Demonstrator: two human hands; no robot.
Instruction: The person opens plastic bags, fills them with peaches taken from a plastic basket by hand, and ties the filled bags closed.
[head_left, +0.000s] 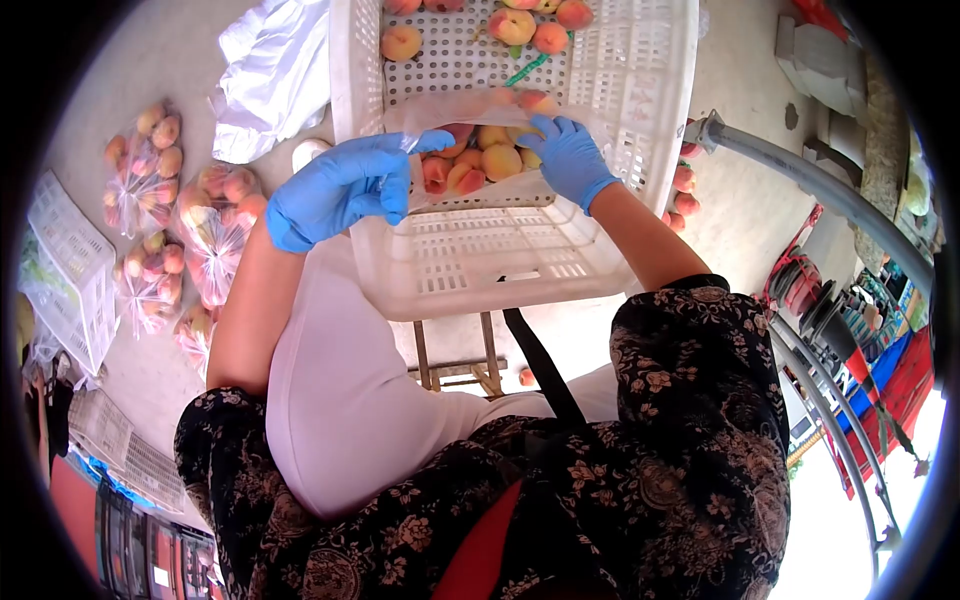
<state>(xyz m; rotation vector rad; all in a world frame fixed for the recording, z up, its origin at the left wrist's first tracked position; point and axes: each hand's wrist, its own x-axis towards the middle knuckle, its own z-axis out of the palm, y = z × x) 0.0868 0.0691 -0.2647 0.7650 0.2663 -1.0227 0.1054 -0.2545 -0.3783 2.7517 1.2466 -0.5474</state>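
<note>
A clear plastic bag of peaches (pixel 500 162) lies inside a white perforated crate (pixel 460 290), its mouth spread between my hands. My left hand (pixel 350 185), in a blue glove, is at the bag's left edge, fingers curled, with the thumb and index finger near the film. On the right side, my gloved right hand (pixel 572 158) pinches the bag's edge, fingers bent over it. Loose peaches (pixel 512 27) and a green strip (pixel 527 69) lie at the crate's far end.
Several tied bags of peaches (pixel 215 235) stand on the floor at left, near a white plastic sheet (pixel 272 75) and another white crate (pixel 75 265). A metal rail (pixel 820 185) curves along the right. More peaches (pixel 684 190) lie beside the crate's right side.
</note>
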